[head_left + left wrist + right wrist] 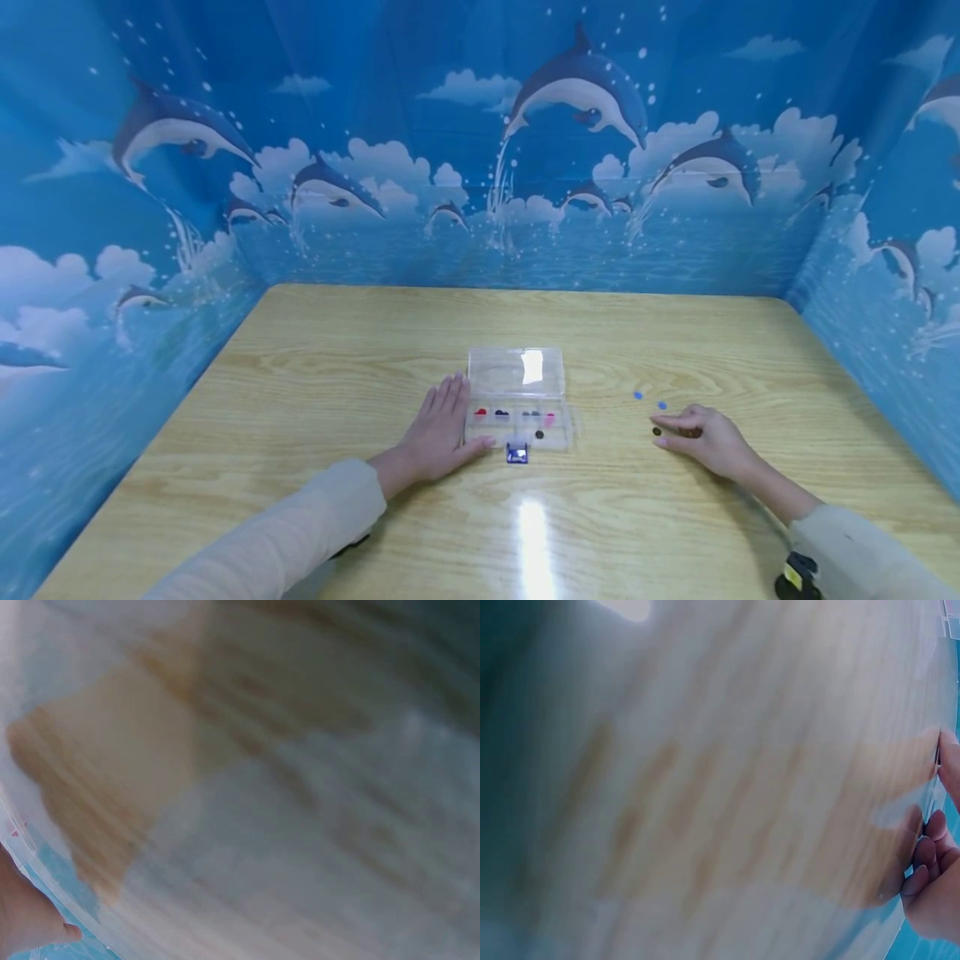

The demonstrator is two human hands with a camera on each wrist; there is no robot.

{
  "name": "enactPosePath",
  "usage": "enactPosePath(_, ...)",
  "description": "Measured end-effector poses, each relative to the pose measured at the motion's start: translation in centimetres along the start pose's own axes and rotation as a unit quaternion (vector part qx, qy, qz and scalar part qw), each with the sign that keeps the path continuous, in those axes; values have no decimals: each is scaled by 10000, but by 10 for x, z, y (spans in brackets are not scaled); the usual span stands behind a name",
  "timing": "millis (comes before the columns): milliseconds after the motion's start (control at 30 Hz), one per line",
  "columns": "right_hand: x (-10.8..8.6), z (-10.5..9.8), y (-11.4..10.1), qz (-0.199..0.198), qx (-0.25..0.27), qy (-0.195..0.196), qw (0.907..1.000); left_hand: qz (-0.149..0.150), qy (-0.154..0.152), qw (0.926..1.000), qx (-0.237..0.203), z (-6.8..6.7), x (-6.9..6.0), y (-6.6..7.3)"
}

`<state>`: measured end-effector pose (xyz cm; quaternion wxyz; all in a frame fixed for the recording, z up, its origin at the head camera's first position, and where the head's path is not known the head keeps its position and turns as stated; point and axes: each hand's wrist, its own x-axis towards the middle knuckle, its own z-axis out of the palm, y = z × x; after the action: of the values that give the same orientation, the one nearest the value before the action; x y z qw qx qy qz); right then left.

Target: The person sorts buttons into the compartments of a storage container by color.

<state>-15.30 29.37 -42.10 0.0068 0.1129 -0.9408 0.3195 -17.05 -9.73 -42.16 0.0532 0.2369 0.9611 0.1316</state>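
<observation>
A clear plastic compartment box (557, 443) stands with its lid (495, 372) raised at the back. Red pieces (480, 412), black pieces (502, 413), grey pieces and pink pieces (550, 420) fill its back compartments; one dark round piece (539, 434) lies in front. My left hand (442, 429) rests flat against the box's left side, thumb at the front corner. On the right, my right hand (708, 440) has thumb and forefinger apart on either side of a small dark disc (657, 432). Another dark piece (691, 432) shows beneath its fingers.
Two small blue discs (638, 395) lie just beyond the right hand. A blue-edged rectangular piece (517, 452) sits at the box's front edge. Wood-grain table (360, 350) surrounds everything, with a dolphin-print curtain (420, 233) behind. Both wrist views are mostly blurred tabletop.
</observation>
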Motion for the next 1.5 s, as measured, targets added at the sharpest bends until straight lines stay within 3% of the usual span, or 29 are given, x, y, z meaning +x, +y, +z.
enactPosePath(367, 1, -2, -1, 73, 210, 37, 9997, -28, 2, 10000, 66, 0, 0, 0)
enactPosePath(967, 3, 0, -5, 534, 287, 26, 9982, -36, -11, 9999, 109, 0, 0, -1)
enactPosePath(1500, 6, 1, -9, 340, 196, -153, 9991, 0, 10, 10000, 61, 1, 0, -2)
